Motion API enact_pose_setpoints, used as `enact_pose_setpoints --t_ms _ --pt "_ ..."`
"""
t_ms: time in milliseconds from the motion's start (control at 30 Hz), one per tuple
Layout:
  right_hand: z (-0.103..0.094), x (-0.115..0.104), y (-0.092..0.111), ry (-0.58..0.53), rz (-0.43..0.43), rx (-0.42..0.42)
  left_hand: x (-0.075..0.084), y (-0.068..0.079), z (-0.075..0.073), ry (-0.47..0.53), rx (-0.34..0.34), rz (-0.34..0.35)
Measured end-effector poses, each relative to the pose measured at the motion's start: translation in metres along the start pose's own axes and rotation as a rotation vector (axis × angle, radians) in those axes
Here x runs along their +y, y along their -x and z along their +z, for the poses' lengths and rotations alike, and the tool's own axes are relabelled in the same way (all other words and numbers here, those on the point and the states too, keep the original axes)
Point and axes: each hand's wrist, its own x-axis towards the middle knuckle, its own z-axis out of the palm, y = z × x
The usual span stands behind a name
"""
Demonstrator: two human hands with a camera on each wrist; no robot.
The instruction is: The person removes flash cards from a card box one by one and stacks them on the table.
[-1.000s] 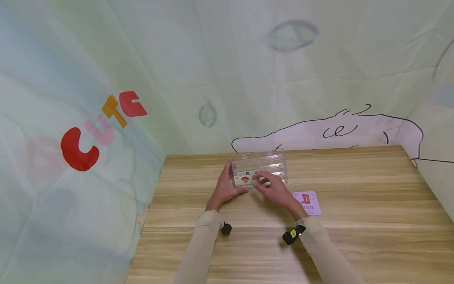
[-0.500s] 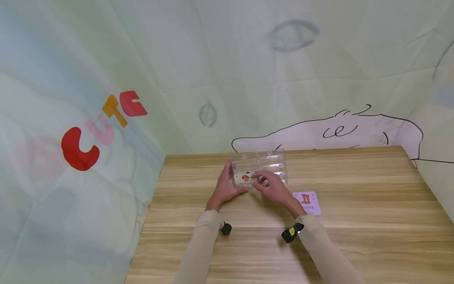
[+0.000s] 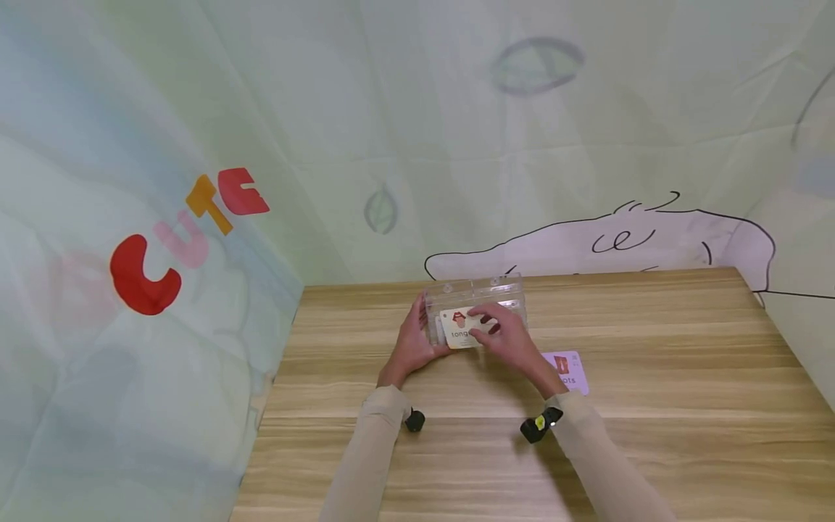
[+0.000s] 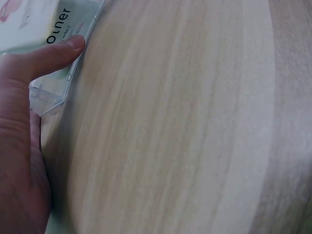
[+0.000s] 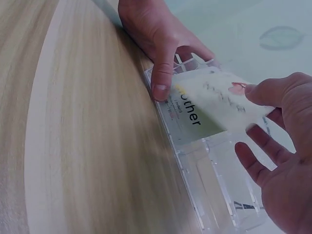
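A pale card (image 3: 459,335) with a mouth picture and the word "tongue" is pinched between thumb and fingers of my right hand (image 3: 514,342). It leans tilted in front of a clear plastic card holder (image 3: 450,288) with several compartments. My left hand (image 3: 412,344) grips the holder's left side, its thumb lying over the front edge in the right wrist view. Behind the tongue card, a greenish card (image 5: 181,124) reading "mother" sits in the holder's left front compartment. The tongue card covers part of it.
A lilac card (image 3: 575,371) with a picture of boots lies on the wooden table (image 3: 672,406), partly hidden by my right wrist. A printed cloth (image 3: 339,145) hangs behind and along the left side of the table.
The tongue card has come forward out of the left front compartment and tilted, drawn by my right hand. My left hand stays on the holder. The boots card lies where it was.
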Motion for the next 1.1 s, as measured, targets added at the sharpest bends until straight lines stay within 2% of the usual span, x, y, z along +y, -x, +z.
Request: enact_pose_setpoints --t_ms 167,533,900,1100 --pt "-0.008 -0.002 0.000 -0.021 -0.012 0.019 0.000 0.000 0.000 -0.020 -0.008 -0.016" --pt "-0.039 -0.008 0.008 0.019 0.031 0.056 0.001 -0.001 0.000 -0.038 -0.002 -0.017" --pt "-0.075 0.004 0.030 0.058 0.038 0.072 0.002 0.000 -0.001 -0.020 0.003 -0.017" --pt "-0.092 0.012 0.047 0.097 0.087 0.075 -0.001 -0.001 -0.001 -0.027 -0.001 -0.018"
